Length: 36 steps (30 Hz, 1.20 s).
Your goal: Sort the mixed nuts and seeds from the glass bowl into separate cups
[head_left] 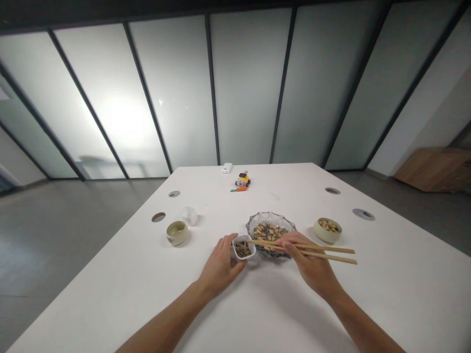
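My left hand (223,262) is closed around the side of a small white cup (253,254), which holds dark sunflower seeds (242,249). A pair of wooden chopsticks (331,248) is gripped in my right hand (310,262). Their tips reach over the rim of the white cup; whether they pinch a seed is too small to tell. Under the chopsticks stands a clear glass bowl (250,226) with scalloped edges, full of peanuts mixed with dark seeds (270,231). My right hand is over that bowl's right side and hides part of it.
On the right is a beige bowl (327,236) of pale nuts. At left stand another beige bowl (177,239) and a translucent cup (189,215). Farther back lie a yellow toy car (243,180), an orange toy carrot (241,189) and a white case (227,168). The white table (228,314) has several round holes.
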Motion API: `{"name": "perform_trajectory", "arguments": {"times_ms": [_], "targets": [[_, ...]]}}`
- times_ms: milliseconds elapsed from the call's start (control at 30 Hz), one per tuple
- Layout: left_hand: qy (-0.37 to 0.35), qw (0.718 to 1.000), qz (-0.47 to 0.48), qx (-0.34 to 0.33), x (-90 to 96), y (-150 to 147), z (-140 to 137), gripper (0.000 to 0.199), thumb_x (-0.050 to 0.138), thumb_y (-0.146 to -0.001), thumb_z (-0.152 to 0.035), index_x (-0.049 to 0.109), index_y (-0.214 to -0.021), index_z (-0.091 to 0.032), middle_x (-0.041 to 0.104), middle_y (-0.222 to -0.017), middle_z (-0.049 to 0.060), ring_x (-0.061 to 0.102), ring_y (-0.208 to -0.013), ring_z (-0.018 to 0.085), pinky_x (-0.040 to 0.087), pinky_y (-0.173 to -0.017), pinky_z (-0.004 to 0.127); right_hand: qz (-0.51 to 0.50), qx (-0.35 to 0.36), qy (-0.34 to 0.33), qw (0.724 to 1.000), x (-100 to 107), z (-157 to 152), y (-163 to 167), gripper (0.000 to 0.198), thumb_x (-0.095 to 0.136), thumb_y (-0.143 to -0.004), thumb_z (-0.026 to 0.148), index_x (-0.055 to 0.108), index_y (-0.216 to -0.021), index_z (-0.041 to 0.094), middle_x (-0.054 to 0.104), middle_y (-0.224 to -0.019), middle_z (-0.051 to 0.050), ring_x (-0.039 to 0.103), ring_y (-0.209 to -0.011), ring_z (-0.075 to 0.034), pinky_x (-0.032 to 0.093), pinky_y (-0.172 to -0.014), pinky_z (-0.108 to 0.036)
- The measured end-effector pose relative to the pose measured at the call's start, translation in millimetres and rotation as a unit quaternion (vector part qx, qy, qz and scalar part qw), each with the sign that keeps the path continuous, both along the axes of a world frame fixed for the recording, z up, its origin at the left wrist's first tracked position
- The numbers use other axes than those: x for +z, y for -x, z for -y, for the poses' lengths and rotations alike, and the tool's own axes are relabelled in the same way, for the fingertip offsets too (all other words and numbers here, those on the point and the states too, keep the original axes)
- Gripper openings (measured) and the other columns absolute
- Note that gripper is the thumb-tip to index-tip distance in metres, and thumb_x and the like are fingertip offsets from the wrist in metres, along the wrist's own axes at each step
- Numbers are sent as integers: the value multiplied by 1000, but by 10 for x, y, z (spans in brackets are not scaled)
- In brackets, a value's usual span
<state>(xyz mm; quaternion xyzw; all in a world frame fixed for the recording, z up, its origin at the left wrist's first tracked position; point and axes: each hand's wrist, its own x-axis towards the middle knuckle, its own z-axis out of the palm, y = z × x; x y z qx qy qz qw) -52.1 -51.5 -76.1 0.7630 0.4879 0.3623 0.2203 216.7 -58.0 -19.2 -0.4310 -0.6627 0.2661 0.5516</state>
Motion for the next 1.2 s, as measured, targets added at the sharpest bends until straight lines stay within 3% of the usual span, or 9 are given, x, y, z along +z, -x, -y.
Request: {"name": "perform_trajectory", "arguments": {"times_ms": [67,267,467,767,967,1200], "targets": [[-16,1000,6,6,-22,0,-4,70,79,-85,-17,48,-147,-24,62,-143,12,60,-135,32,50,-115,51,4,-5,-13,1000,3,16,-3,47,64,-99,65,83,-85,25,78,-88,-8,75,-85,-24,66,-79,-36],[-57,998,-1,-2,-16,-4,-15,70,82,-81,-6,52,-140,-28,63,-138,7,59,-133,30,55,-110,49,-111,-55,-17,992,-46,-66,-177,55,51,-104,69,80,-90,24,78,-91,-9,76,-81,-23,66,-72,-36],[-54,999,0,-7,15,-10,-3,67,76,-82,-4,52,-139,-28,62,-138,8,58,-132,31,55,-110,51,24,-157,-10,987,-28,-125,-279,55,58,-97,76,76,-102,24,80,-85,-7,77,-81,-27,62,-71,-39],[-9,1000,15,10,15,-11,9,60,73,-85,-15,52,-140,-25,63,-136,11,59,-130,31,51,-111,52,130,-137,-59,980,108,-77,-223,61,45,-104,73,69,-74,26,69,-68,-4,66,-64,-21,53,-61,-34],[12,1000,19,14,27,-11,7,60,75,-86,-20,52,-141,-23,63,-136,12,60,-128,31,50,-112,50,133,-82,-58,986,115,-65,-221,58,49,-103,71,70,-75,25,67,-67,-3,62,-60,-20,51,-56,-32],[36,999,21,8,40,-15,-1,59,75,-85,-24,54,-140,-22,65,-135,13,62,-126,31,49,-112,49,148,-28,-41,988,-24,-73,-229,38,60,-105,54,72,-85,25,70,-80,-3,66,-74,-20,57,-69,-31]]}}
